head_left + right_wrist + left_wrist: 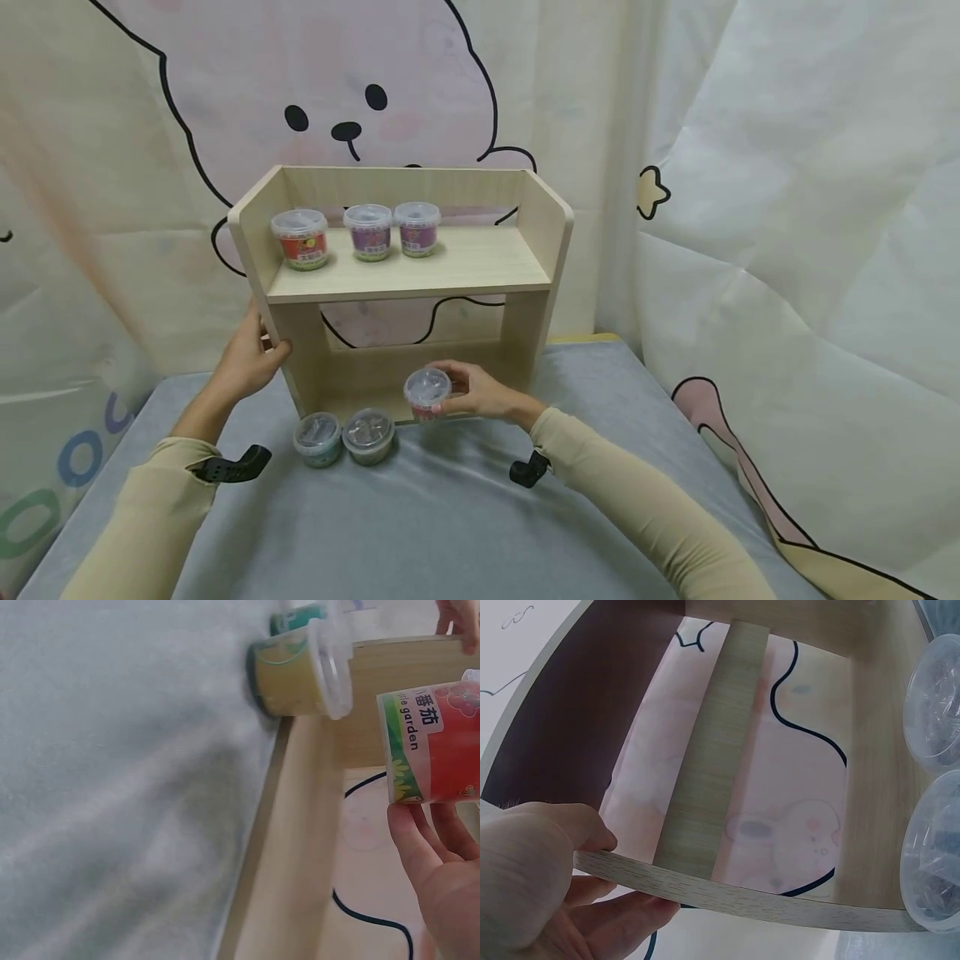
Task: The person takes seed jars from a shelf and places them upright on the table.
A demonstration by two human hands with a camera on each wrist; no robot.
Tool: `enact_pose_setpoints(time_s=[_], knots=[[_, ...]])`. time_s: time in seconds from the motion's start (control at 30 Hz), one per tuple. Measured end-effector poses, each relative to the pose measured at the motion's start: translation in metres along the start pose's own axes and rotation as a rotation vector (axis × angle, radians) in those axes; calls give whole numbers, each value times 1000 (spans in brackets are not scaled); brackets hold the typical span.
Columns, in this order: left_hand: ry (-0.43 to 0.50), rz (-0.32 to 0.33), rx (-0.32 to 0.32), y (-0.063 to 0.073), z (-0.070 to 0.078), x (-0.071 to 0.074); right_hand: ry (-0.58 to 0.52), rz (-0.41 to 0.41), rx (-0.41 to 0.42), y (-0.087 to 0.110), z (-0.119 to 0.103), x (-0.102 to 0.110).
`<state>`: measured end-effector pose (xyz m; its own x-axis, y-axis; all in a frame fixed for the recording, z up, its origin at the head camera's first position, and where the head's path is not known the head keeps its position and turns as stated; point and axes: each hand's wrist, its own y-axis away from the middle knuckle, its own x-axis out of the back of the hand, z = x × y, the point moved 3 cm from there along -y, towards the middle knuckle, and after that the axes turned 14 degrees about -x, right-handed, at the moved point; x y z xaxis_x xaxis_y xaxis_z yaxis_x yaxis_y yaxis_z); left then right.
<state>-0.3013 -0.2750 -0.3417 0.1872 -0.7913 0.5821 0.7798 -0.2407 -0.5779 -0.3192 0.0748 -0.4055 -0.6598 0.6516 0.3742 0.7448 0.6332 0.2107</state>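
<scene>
A person's left hand (247, 358), left of centre in the head view, grips the side panel of a pale wooden shelf (480, 258), the thumb lying on one face of the board and the fingers on the other, as the left wrist view shows closely. Near the middle of the frame, the right hand (480, 392) pinches a lidded red-labelled cup (427, 392) between thumb and fingers, just in front of the lower opening; whether its base touches the wood I can't tell. In the right wrist view that cup sits at the right edge (the words "little garden" and a red flower can be made out on its label), with the hand beneath it in the frame. On the upper board, at the upper left of the head view, stands an upright cup with an orange-red label (302, 243); to its right, a little apart, come two purple-labelled cups, the left one (371, 237) close beside the right one (418, 233). Lower down, left of centre, a teal tub (317, 440) and a greyish tub (368, 437) stand side by side at the shelf's front edge on the blue-grey cloth (420, 533). Behind everything hangs a backdrop (420, 75) with a cartoon animal face.
</scene>
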Motion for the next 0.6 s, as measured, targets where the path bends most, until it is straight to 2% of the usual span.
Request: enact_pose_setpoints(time_s=[0.6], knots=[[1,-17,13,-1,0,-1,-34,19,-56,-13,28,-10]])
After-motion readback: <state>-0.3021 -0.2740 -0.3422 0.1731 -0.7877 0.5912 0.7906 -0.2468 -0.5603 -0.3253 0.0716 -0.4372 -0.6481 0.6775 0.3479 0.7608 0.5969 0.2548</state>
